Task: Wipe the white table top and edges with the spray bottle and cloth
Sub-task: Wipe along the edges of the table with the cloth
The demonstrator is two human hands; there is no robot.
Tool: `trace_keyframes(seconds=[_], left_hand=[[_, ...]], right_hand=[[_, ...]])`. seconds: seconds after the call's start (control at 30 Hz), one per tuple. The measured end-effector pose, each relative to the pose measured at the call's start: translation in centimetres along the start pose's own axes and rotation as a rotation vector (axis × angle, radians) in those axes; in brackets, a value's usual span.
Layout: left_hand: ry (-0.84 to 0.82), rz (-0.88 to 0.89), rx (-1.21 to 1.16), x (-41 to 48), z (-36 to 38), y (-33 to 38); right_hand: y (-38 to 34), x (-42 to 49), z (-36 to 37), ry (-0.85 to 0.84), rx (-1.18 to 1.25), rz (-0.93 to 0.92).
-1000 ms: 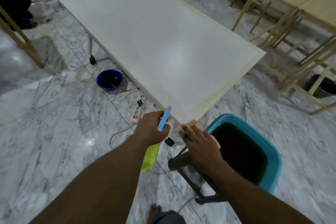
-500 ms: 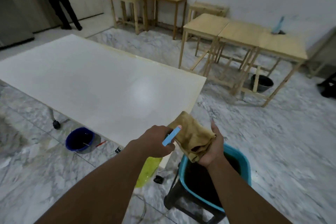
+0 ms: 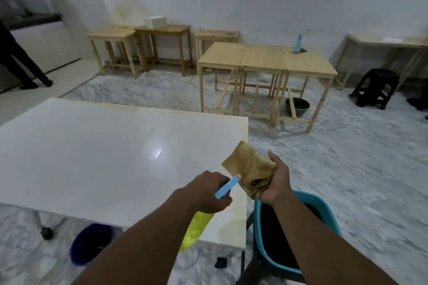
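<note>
The white table [image 3: 92,157] fills the left and middle of the head view, with yellowish staining along its far and right edges. My left hand [image 3: 206,192] grips a spray bottle [image 3: 196,230] with a yellow-green body and a blue nozzle, held over the table's near right corner. My right hand [image 3: 276,180] is palm up just past the table's right edge and holds a crumpled tan cloth [image 3: 250,170]. The nozzle tip points toward the cloth.
A teal tub [image 3: 328,215] of dark water sits on a dark stool under my right forearm. A blue bucket [image 3: 90,244] stands on the marble floor below the table. Several wooden tables [image 3: 266,58] stand behind; a person's legs [image 3: 20,65] far left.
My right hand lifted the cloth off the table's corner and turned palm up. The view swung upward and round the corner. My left hand kept hold of the bottle.
</note>
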State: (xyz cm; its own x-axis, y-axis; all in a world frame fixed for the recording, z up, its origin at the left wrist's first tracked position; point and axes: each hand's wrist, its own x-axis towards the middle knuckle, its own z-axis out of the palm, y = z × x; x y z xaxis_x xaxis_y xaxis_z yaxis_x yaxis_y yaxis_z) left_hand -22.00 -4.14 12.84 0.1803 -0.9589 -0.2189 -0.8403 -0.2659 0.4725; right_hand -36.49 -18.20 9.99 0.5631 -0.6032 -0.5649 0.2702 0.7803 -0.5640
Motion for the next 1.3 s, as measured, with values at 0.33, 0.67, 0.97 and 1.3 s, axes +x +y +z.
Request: trace_keyframes(seconds=[0.33, 0.67, 0.97, 1.3], left_hand=[[0.081, 0.075, -0.036, 1.8, -2.0, -4.3], [0.346, -0.024, -0.33, 12.6, -2.9, -7.0], [0.501, -0.126, -0.48, 28.9, -3.7, -9.2], [0.625, -0.07, -0.398, 40.7, -3.9, -12.7]], right_hand=[[2.5, 1.6, 1.9, 0.042, 0.03, -0.016], [-3.8, 12.9, 1.8, 0.101, -0.062, 0.005], [-13.4, 29.9, 2.2, 0.316, -0.616, 0.039], [-14.2, 49.9, 3.0, 0.306, -1.752, -0.364]])
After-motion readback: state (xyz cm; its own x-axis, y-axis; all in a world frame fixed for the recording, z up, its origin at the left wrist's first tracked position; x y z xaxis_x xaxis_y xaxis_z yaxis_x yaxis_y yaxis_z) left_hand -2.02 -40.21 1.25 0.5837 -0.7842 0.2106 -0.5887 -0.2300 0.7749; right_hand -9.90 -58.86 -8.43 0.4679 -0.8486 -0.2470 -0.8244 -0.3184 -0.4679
